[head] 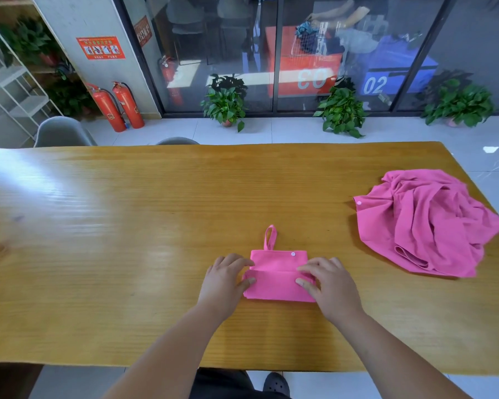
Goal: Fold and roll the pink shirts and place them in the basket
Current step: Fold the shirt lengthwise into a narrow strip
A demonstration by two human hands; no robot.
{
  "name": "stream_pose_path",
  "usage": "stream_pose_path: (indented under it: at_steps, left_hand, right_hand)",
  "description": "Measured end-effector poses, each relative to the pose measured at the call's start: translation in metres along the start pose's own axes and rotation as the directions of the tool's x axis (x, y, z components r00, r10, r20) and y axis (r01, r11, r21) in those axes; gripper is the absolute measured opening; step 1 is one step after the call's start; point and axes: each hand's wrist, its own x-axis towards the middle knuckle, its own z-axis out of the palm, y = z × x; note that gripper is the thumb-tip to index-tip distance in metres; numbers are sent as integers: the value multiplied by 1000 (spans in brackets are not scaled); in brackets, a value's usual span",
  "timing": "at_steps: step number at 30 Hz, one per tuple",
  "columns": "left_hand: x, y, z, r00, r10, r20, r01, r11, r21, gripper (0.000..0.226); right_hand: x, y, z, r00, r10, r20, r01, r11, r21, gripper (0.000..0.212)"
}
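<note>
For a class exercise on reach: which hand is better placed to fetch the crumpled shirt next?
Probably the right hand: the crumpled shirt lies on its side; the left hand sits beyond the folded shirt.

Two hands are pressing a small folded pink cloth bundle (277,285) on a long yellow wooden table (127,226).
The left hand (228,279) and right hand (327,283) are resting fingers and thumbs on the bundle's left and right ends, while a pink fabric loop (270,237) is pointing away at its far side. A crumpled pink shirt (427,223) is lying well apart at the right, reaching the table's right edge.
</note>
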Motion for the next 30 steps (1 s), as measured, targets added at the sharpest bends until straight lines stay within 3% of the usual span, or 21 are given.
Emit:
stream_pose_path:
  at_steps: [2,5,9,13,17,21,22,25,30]
  left_hand:
    - [-3,4,9,983,130,-129,-115,986,120,14]
    - [-12,3,19,945,260,-198,-197,937,287,11]
    - [-21,7,16,991,111,-78,-87,962,258,55]
    - [5,13,-5,995,-31,98,12,983,183,54]
    - [23,11,-23,945,-150,291,108,982,153,52]
    - [25,18,-13,955,-241,176,223,968,112,54]
    - [24,19,-9,955,-264,136,250,962,109,56]
    - [21,26,-5,946,-320,47,309,938,156,59]
    - [25,38,-5,911,-411,-37,411,897,163,69]
  right_hand:
    - [-3,-6,7,989,-113,-91,102,987,-122,10]
    - [-14,-6,13,981,-174,-88,144,952,-271,22]
    - [-13,-6,7,995,-75,66,92,946,-312,56]
    - [14,-9,-9,976,34,214,22,966,-258,59]
    - [25,-6,-17,943,68,327,3,977,-211,58]
    - [17,-19,-5,996,-79,53,90,957,-276,30]
    - [13,-23,1,992,-127,17,126,943,-308,32]
    - [5,-33,14,983,-179,32,179,920,-347,42]
    - [16,-39,0,986,-96,134,140,919,-369,46]
